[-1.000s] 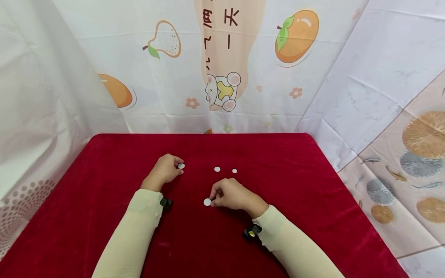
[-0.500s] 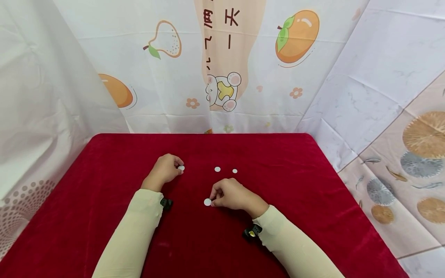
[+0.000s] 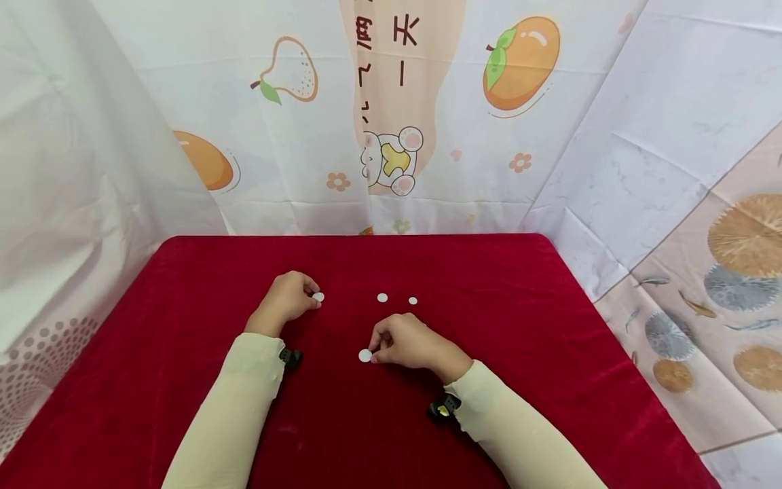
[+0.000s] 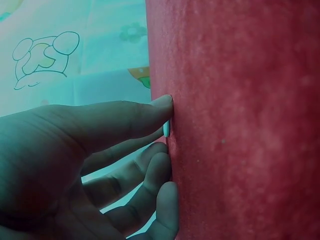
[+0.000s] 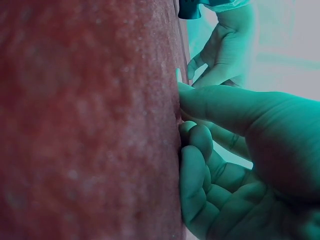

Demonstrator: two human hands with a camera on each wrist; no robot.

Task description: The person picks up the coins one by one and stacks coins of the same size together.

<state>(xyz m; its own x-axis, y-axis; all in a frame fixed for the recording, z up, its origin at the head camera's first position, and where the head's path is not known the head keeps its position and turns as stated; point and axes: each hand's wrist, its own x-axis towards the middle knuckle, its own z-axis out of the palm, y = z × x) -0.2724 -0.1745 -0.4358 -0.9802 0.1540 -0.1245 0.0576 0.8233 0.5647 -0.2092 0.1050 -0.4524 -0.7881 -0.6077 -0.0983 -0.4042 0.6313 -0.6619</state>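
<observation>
**Two rims pinched, two discs lying free**

In the head view, your left hand (image 3: 287, 296) reached farther out over the red surface (image 3: 342, 421) and held the left disc (image 3: 319, 297) at its near-left rim. Your right hand (image 3: 408, 341) worked closer to you, gripping the right disc (image 3: 365, 355) by its right rim. You probably took the edges because pieces this thin and flat offered little else to grasp; it also left most of each white face in sight. The inner loose disc (image 3: 382, 297) and the outer loose disc (image 3: 413, 300) lay beyond your right hand, roughly in line with the left disc and touched by neither hand.

In the left wrist view, your left fingers (image 4: 157, 105) were nearly together, thumb and forefinger clamped on the left disc with only its thin edge showing between them. The others curled loosely below, close against the cloth, likely to steady the pinch.

In the right wrist view, your right fingers (image 5: 192, 97) were closed to a narrow pinch too, a pale sliver of the right disc showing just past the thumb tip. The forefinger's contact was hidden behind the thumb, so you couldn't tell how firm that grip was.
</observation>
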